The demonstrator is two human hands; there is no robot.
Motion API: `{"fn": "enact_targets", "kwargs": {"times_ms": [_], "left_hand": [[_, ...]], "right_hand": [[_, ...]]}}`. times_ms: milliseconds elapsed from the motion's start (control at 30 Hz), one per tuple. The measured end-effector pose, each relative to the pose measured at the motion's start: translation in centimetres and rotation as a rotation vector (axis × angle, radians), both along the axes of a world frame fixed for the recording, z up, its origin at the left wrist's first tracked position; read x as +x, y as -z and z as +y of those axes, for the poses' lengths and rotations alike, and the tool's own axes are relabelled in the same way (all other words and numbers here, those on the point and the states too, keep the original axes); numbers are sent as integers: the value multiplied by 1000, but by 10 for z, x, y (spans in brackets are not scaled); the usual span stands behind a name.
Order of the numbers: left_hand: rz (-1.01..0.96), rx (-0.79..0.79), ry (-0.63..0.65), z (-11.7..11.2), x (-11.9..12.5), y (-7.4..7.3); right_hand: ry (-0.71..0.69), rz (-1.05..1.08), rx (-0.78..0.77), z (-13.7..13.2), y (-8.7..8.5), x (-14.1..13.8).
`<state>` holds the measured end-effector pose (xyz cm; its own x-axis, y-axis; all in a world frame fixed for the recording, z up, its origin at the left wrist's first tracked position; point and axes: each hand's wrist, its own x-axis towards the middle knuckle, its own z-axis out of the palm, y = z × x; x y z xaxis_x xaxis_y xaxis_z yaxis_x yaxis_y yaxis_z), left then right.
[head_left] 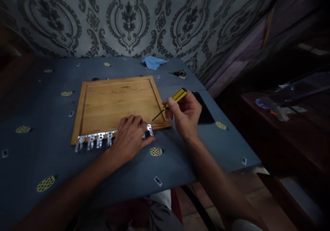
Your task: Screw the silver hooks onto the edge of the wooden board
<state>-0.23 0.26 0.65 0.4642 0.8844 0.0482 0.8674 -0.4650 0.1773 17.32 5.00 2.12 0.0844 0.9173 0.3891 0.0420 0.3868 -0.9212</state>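
Observation:
A wooden board (117,103) with a raised border lies on the blue tablecloth. Along its near edge runs a silver metal hook rail (100,137) with several hooks hanging over the edge. My left hand (130,134) presses on the rail from above, fingers bent over the board and thumb stretched along the near side, hiding the rail's middle. In my right hand (185,114) is a screwdriver (177,96) with a yellow and black handle, held between thumb and fingers. Its shaft slants down to the left, the tip close to the rail's right end; whether it touches a screw, I cannot tell.
A black phone-like slab (205,110) lies right of my right hand. Farther back are a blue cloth (154,62) and a small dark object (179,73). Patterned fabric (129,17) rises behind the table. A clear bottle (265,103) rests on a dark surface to the right.

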Motion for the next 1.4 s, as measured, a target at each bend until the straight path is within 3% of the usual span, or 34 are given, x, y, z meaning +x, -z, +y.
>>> {"fn": "enact_targets", "kwargs": {"times_ms": [233,767,1000,1400], "left_hand": [[-9,-2,-3,0,0,2],[-7,14,-4,0,0,3],[-6,31,10,0,-1,5],[12,-4,1,0,1,1]], "right_hand": [[-106,-1,-63,-5,4,-2],[-194,-14,-119,-8,6,-2],[-340,-98,-61,-8,1,11],[-299,-101,-84,-8,2,8]]}}
